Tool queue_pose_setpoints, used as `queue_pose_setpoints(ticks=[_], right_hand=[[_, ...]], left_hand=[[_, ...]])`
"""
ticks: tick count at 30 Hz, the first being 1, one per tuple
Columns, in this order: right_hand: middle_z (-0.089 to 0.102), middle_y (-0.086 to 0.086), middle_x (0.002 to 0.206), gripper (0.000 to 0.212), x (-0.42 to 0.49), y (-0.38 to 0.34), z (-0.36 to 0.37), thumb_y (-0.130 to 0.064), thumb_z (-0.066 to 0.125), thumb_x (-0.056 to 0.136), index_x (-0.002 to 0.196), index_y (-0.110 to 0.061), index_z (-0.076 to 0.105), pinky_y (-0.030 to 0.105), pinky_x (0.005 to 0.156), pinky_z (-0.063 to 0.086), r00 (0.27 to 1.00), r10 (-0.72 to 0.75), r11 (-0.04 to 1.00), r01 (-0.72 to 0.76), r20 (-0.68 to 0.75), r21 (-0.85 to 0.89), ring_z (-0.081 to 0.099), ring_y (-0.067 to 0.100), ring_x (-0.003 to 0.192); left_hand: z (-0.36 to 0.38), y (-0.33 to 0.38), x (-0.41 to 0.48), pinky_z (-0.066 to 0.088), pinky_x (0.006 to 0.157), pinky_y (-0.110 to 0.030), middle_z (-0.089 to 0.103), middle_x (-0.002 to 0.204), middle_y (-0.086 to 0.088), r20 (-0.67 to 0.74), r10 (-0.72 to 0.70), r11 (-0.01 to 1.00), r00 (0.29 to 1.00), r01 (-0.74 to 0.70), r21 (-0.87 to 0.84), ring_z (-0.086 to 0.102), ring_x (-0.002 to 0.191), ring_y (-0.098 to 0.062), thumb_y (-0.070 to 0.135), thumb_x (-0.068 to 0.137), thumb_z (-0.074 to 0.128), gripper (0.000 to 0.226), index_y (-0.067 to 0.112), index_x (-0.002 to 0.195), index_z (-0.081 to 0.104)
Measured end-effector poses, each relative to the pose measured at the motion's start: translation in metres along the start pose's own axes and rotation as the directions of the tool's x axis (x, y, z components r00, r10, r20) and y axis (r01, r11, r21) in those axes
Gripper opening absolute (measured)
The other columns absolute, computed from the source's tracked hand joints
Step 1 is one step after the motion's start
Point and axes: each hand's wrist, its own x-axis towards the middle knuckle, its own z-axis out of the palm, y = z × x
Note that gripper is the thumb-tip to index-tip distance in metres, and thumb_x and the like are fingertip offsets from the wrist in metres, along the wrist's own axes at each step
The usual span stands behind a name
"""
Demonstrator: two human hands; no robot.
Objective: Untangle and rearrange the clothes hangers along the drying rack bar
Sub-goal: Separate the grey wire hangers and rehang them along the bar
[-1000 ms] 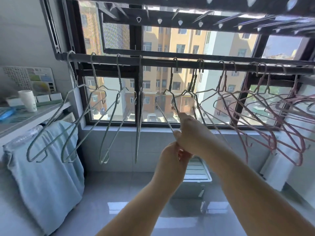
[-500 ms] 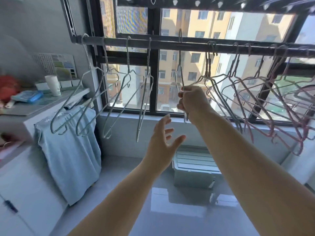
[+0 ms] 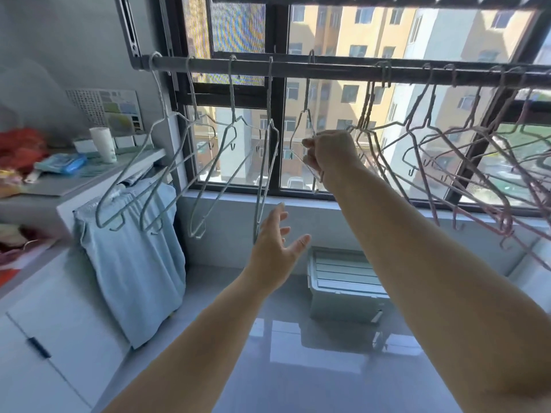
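Note:
A dark drying rack bar [image 3: 343,70] runs across the window. Several grey-green wire hangers [image 3: 167,162] hang spaced apart on its left part. A crowded bunch of pink hangers [image 3: 492,162] overlaps on the right. My right hand [image 3: 331,155] grips the shoulder wire of one grey hanger [image 3: 302,120] that hangs on the bar at the middle, just left of the bunch. My left hand [image 3: 275,242] is lower, fingers spread, holding nothing, beside the bottom of the nearest spaced hanger [image 3: 264,174].
A white counter [image 3: 89,180] at the left carries a cup [image 3: 103,144] and packets, with a blue cloth [image 3: 131,257] draped over its end. A pale plastic crate [image 3: 343,284] sits on the glossy floor below the window.
One second ago both hands held the hanger low together. My left hand has let go and opened. My right hand has lifted the hanger, which now hangs apart from the bunch.

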Motion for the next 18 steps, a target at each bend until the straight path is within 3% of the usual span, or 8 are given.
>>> queue_pose_setpoints(ticks=[3,5,7,9,11,15,18], right_hand=[[0.053,0.004,0.064,0.028,-0.008,0.013,0.003,0.008,0.034,0.093,0.073,-0.005,0.048,0.016,0.03,0.035,0.996,0.081,0.997,-0.081,-0.035,-0.011,0.04,0.002,0.025],[0.051,0.002,0.065,0.022,-0.023,0.029,-0.006,0.005,0.034,0.093,0.089,-0.001,0.054,0.014,0.026,0.03,0.994,0.105,0.988,-0.108,-0.036,-0.113,0.04,0.002,0.026],[0.048,0.0,0.066,0.021,-0.042,0.048,-0.023,-0.001,0.038,0.094,0.101,0.001,0.057,0.012,0.028,0.032,0.995,0.096,0.964,-0.097,-0.012,-0.249,0.044,0.004,0.041],[0.044,0.0,0.063,0.02,-0.062,0.065,-0.043,-0.008,0.041,0.095,0.082,-0.005,0.056,0.015,0.03,0.031,0.996,0.088,0.949,-0.081,0.009,-0.303,0.038,0.007,0.045],[0.039,0.0,0.059,0.024,-0.078,0.078,-0.063,-0.011,0.041,0.095,0.074,-0.01,0.053,0.015,0.03,0.027,0.996,0.092,0.952,-0.084,0.014,-0.295,0.034,0.004,0.035],[0.044,-0.005,0.054,0.018,-0.098,0.097,-0.103,-0.018,0.049,0.093,0.099,-0.012,0.065,0.015,0.031,0.026,0.996,0.091,0.896,-0.073,0.018,-0.438,0.032,0.001,0.03],[0.048,-0.012,0.039,0.019,-0.109,0.097,-0.13,-0.019,0.058,0.089,0.101,-0.01,0.069,0.009,0.033,0.029,0.997,0.036,0.845,0.003,0.063,-0.535,0.04,-0.001,0.029]], left_hand=[[0.0,0.0,0.001,0.039,0.089,-0.022,0.04,0.134,-0.005,0.003,0.005,1.0,1.0,-0.005,-0.006,0.047,0.108,-0.012,0.021,0.085,0.06,0.066,0.014,0.139,0.024],[-0.001,-0.002,0.001,0.038,0.09,-0.022,0.04,0.135,-0.005,0.003,0.002,1.0,1.0,-0.002,-0.021,0.047,0.108,-0.011,0.019,0.086,0.058,0.064,0.014,0.139,0.023],[-0.003,-0.005,0.0,0.037,0.09,-0.022,0.04,0.135,-0.005,0.001,0.002,1.0,1.0,-0.002,-0.018,0.047,0.108,-0.011,0.017,0.087,0.056,0.061,0.014,0.139,0.024],[-0.005,-0.009,-0.001,0.037,0.088,-0.022,0.041,0.133,-0.006,0.002,0.01,1.0,1.0,-0.01,0.0,0.046,0.106,-0.012,0.015,0.088,0.054,0.059,0.014,0.139,0.024],[-0.006,-0.014,-0.001,0.037,0.086,-0.023,0.042,0.132,-0.006,0.012,0.01,1.0,1.0,-0.01,0.019,0.046,0.105,-0.012,0.014,0.089,0.054,0.058,0.016,0.139,0.024],[-0.009,-0.027,0.003,0.037,0.088,-0.025,0.04,0.133,-0.009,0.062,-0.019,0.997,0.998,0.014,0.081,0.044,0.105,-0.014,0.013,0.089,0.053,0.058,0.015,0.139,0.023],[-0.016,-0.037,0.008,0.034,0.1,-0.032,0.033,0.141,-0.013,0.118,-0.086,0.991,0.989,0.072,0.116,0.04,0.122,-0.023,0.012,0.088,0.054,0.064,0.014,0.141,0.018]])
